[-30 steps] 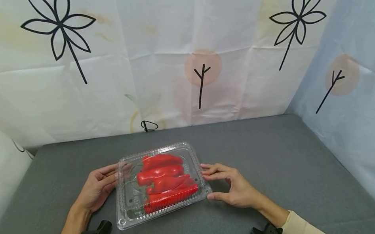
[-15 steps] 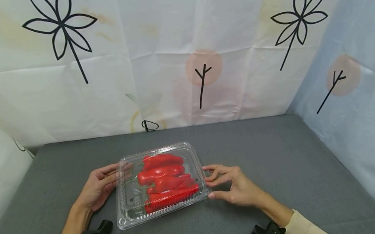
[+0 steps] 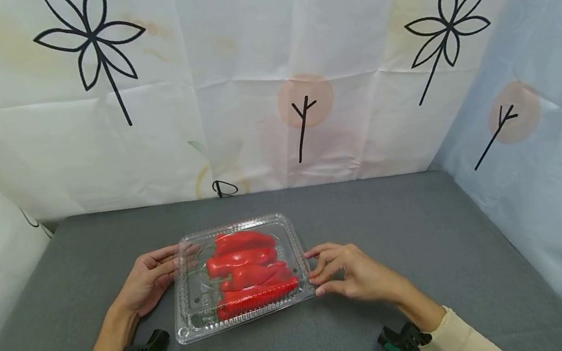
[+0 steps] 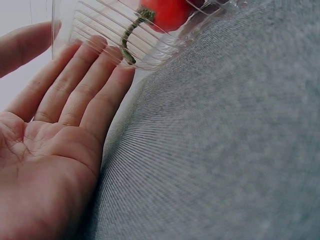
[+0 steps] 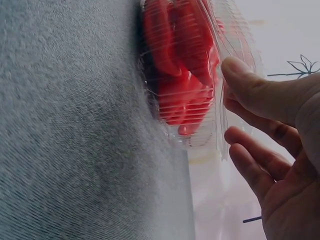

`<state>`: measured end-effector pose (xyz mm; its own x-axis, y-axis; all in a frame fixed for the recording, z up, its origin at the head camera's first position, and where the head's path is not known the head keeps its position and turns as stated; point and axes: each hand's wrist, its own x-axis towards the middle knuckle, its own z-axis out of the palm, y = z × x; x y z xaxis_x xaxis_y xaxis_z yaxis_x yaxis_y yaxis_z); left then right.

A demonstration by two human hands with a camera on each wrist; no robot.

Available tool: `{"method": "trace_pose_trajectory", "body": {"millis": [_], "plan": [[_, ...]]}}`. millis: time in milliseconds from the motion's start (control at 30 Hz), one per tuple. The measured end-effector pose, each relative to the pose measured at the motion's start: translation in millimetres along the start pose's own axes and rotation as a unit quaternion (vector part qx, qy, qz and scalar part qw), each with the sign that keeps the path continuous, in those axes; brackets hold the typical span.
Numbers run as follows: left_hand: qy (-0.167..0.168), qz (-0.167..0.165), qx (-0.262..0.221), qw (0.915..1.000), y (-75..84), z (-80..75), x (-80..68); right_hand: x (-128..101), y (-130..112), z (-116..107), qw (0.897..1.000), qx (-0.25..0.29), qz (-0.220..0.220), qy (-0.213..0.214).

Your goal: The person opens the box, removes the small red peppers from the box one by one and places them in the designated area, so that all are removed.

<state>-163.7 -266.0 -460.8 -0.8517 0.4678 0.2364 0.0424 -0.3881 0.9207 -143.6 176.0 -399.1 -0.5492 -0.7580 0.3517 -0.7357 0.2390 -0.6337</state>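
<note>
"Where's the box?"

"The clear plastic box (image 3: 183, 309) sits on your gray desk (image 3: 402, 230), between your two hands, with red peppers (image 3: 241, 259) stacked in rows inside."

"And my left grip (image 3: 149, 284)?"

"Apart: your fingers are straight, their tips touching the ribbed side, and your thumb stands away from them at the box's edge. In the left wrist view, a green stem (image 4: 131, 40) curls just beside those fingertips."

"My right grip (image 3: 351, 270)?"

"Your fingers are bent, with thumb and fingertips at the opposite rim near the front corner. I can't tell whether they're clamped on it."
</note>
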Motion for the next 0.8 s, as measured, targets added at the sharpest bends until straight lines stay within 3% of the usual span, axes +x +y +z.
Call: {"method": "trace_pose_trajectory", "body": {"millis": [200, 333, 567, 800], "plan": [[0.002, -0.002, -0.001, 1.0, -0.3, 0.3, 0.3, 1.0, 0.8, -2.7, 1.0, -0.007, -0.016, -0.009], [0.005, -0.002, 0.005, 1.0, -0.8, 0.8, 0.3, 0.6, 2.6, -1.7, 0.997, -0.037, -0.074, 0.002], [0.018, -0.007, 0.013, 0.9997, 0.6, 2.4, 0.1, -0.2, 13.0, 10.1, 0.979, -0.024, -0.188, 0.07], [0.023, -0.01, 0.017, 0.9995, 0.5, 2.0, -0.2, -0.2, 20.8, 26.0, 0.965, -0.015, -0.225, 0.132]]}}
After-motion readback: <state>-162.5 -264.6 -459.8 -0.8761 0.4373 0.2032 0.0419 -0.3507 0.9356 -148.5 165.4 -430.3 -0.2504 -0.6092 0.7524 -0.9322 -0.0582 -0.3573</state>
